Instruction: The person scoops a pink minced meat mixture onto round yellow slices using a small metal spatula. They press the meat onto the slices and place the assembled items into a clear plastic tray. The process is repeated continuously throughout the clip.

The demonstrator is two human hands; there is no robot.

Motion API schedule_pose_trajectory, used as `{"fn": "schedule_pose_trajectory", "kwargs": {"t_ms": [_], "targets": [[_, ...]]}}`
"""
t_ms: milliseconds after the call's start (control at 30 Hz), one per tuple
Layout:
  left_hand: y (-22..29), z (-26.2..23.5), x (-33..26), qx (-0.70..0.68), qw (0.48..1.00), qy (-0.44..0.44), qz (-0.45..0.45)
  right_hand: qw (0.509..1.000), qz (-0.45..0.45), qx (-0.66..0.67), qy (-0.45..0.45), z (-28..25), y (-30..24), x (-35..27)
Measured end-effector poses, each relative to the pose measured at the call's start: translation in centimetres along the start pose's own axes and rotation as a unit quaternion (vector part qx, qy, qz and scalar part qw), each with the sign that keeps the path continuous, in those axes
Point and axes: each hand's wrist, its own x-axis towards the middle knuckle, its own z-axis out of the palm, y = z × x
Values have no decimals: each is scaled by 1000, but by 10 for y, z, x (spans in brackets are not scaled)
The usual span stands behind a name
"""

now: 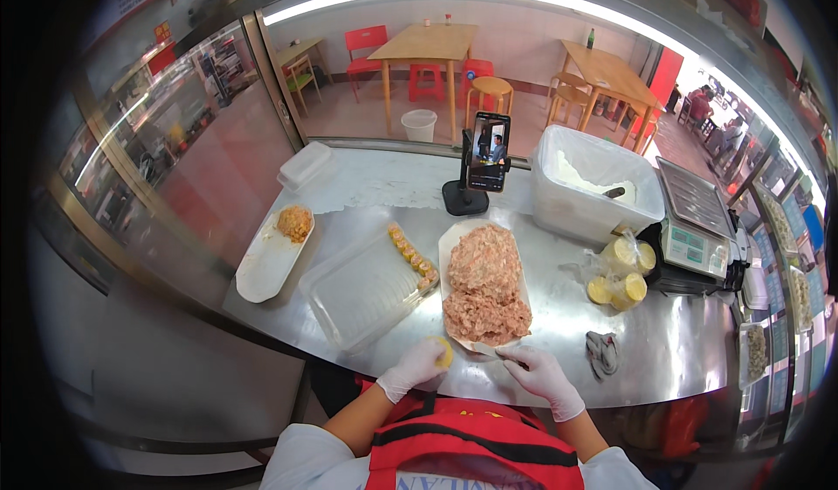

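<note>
Yellow piece: in the gloved left hand [419,368], at the near edge of the surface [559,320]; the fingers curl round the yellow piece [444,352], seemingly cupping it so that its inner side faces the blade.
Flat blade: the gloved right hand [541,375] closes on its handle; the flat blade [483,349] points left at the near end of the meat plate, likely gripped this way to keep the tip close to both meat and yellow piece.
Meat plate: the long white plate [525,272] lies just ahead of the hands, probably for short reach, carrying two mounds of minced meat [484,263].
Clear tray: left of the meat, slanted; a row of filled yellow pieces [412,254] lines the right side of the clear tray [353,302], perhaps to save room.
Farther left: an oval plate [264,267] with an orange-brown heap [294,223].
Right side: bagged yellow stacks [617,289], a grey rag [602,353], a white tub [594,212] and a scale [696,246].
Far edge: a phone [490,151] stands upright on a holder [464,198], apparently angled for viewing.
</note>
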Motion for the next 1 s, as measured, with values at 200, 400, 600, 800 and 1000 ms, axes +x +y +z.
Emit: {"fn": "schedule_pose_trajectory", "kwargs": {"t_ms": [200, 400, 600, 800, 1000], "targets": [[-1, -2, -3, 7, 999, -11, 30, 1000, 16, 2, -1, -7, -7, -9], [14, 3, -4, 100, 993, 23, 61, 1000, 10, -8, -12, -7, -9, -13], [-29, -1, -16, -696, 689, 178, -93, 999, 29, 9, -11, -8, 3, -15], [5, -37, -18, -881, 461, 90, -59, 997, 72, 21, -1, -2, 11, -17], [21, -20, -21, -782, 601, 49, -157, 993, 107, 37, -14, 6, 18, -17]]}}
